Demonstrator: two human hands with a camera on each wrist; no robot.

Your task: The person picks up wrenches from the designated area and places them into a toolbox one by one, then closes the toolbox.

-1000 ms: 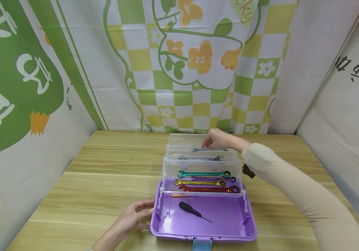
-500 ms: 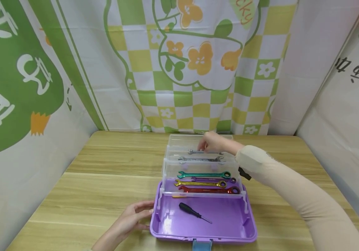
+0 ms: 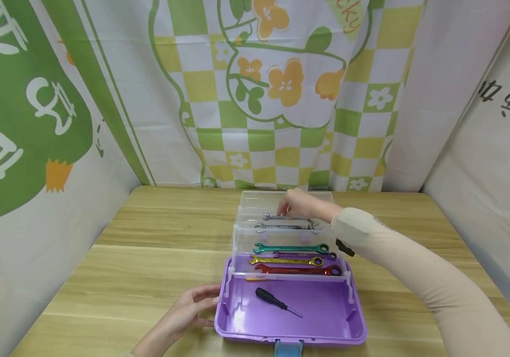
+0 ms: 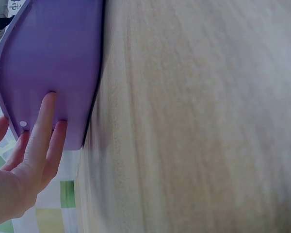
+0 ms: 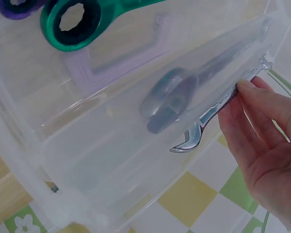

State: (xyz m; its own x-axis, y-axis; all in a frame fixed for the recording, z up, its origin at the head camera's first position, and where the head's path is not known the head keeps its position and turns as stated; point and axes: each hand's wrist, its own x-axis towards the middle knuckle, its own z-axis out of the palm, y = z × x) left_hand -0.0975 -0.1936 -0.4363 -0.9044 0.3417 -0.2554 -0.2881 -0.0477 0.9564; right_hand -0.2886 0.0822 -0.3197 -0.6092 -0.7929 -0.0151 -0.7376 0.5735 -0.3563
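One purple toolbox (image 3: 357,325), lower centre of the head view, lid open, with clear tiered trays (image 3: 237,238) stepped back toward the frame's middle.

Two silver open-end wrenches: one (image 3: 272,217) in the top tray, pinched by the right hand (image 3: 301,204) just above frame centre, fingertips (image 5: 250,87) on its shaft; the second (image 3: 286,226) lies just below it, apart from the hand.

Four coloured ratchet wrenches in the lower tray: green (image 3: 290,247), purple (image 3: 308,255), yellow (image 3: 286,260), red (image 3: 297,269).

One black-handled screwdriver (image 3: 274,300) in the purple base.

Left hand (image 3: 188,312), lower left of the box, fingers straight, pressing its outer wall (image 4: 53,73).

One wooden table (image 3: 147,258).
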